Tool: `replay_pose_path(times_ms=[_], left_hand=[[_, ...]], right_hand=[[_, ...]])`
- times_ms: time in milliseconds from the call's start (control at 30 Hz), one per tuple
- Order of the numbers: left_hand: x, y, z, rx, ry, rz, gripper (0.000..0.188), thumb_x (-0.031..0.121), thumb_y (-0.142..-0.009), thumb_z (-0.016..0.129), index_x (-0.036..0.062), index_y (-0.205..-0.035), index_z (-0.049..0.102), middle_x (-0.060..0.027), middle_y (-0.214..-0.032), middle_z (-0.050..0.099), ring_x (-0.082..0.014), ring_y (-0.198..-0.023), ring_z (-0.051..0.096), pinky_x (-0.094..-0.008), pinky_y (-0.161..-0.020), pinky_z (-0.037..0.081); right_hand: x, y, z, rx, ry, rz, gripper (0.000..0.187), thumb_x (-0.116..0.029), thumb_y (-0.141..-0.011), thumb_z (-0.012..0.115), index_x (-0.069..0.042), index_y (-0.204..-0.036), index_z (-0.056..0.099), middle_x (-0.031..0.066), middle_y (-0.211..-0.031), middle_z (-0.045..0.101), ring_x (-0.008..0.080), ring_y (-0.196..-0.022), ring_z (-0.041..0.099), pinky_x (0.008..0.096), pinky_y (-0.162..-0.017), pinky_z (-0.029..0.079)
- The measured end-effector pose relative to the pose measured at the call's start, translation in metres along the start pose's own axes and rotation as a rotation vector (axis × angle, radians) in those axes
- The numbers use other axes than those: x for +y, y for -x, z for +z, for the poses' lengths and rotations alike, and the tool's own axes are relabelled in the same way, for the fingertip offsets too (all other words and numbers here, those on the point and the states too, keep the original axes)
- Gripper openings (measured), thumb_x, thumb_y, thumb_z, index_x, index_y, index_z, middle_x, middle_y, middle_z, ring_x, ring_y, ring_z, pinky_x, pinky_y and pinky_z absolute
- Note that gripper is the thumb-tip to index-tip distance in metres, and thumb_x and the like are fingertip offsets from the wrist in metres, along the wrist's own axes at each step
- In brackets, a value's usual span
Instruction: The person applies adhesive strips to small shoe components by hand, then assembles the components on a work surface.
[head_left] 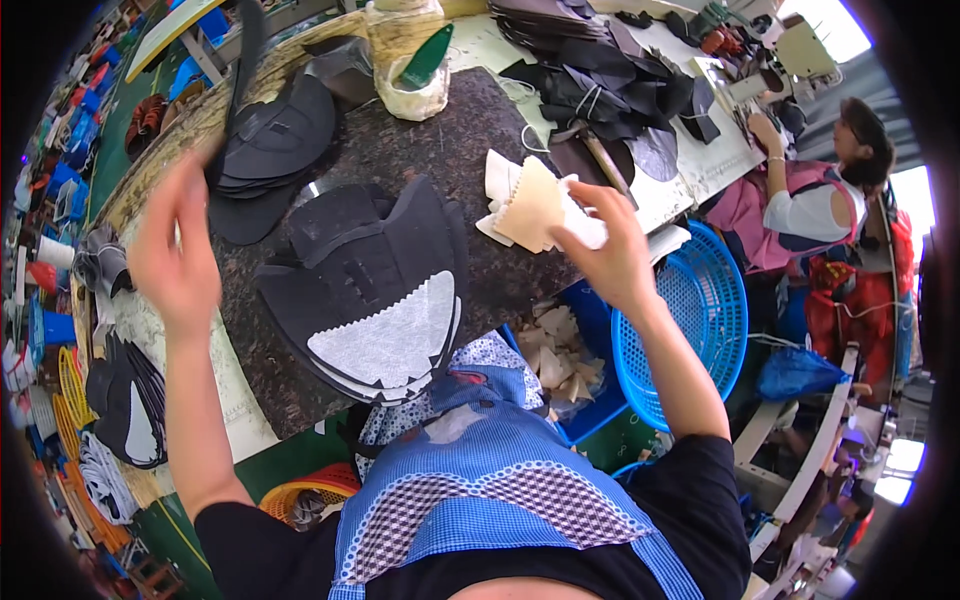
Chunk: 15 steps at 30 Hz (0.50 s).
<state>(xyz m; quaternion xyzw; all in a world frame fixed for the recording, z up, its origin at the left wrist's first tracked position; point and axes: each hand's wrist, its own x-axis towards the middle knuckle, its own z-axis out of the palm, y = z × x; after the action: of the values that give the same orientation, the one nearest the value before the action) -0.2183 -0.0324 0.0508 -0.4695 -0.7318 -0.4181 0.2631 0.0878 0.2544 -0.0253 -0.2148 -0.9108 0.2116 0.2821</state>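
The work in hand looks like backing black uppers (365, 250) with toothed patches, and the step appears to be picking a patch from the pile. The right hand (618, 250) has thumb and fingers closed about the right edge of the cream patches (533, 205) — one or several, the view does not settle it. The left hand (177, 265) is raised over the left side of the table, blurred; a dark strip (246, 80) runs up from its fingertips, and whether they grip it cannot be told.

The next move would seem to call for parting a single patch cleanly from the pile, then squaring its edge to the upper before pressing it flat.

The uppers lie stacked on the dark slab (440, 150), straight before the person and between the two hands, touched by neither. They are matt black and broad, with a raised flap toward the far side and small slits down the middle. On the near part sits a white patch (390, 335), pale and fibrous, its far edge cut in zigzag and its near edge curved, with dark notches along it. The cream patches beyond — to the right of the stack — are smoother, fanned unevenly, and toothed too.
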Motion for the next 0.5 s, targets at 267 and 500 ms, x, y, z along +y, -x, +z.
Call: replay_pose_path(times_ms=[267,500], left_hand=[[0.094,0.075,-0.015,-0.800,0.297,0.032,0.040,0.021,-0.077,0.081,0.0047,-0.113,0.072,-0.0127,-0.120,0.071,-0.0288,-0.112,0.069,-0.0434,-0.099,0.053],[0.133,0.046,0.105,-0.806,0.211,0.510,0.061,0.044,-0.092,0.066,-0.0053,-0.127,0.059,-0.0203,-0.135,0.059,-0.0323,-0.128,0.056,-0.0442,-0.110,0.043]], right_hand=[[0.000,-0.016,0.026,-0.228,0.153,-0.279,0.023,-0.021,-0.082,0.075,-0.007,-0.099,0.068,0.0088,-0.112,0.071,0.0304,-0.099,0.067,0.0421,-0.081,0.055],[0.009,-0.013,0.038,-0.093,-0.113,0.017,0.011,-0.013,-0.094,0.062,-0.004,-0.097,0.066,0.0137,-0.086,0.068,0.0281,-0.076,0.068,0.0375,-0.068,0.054]])
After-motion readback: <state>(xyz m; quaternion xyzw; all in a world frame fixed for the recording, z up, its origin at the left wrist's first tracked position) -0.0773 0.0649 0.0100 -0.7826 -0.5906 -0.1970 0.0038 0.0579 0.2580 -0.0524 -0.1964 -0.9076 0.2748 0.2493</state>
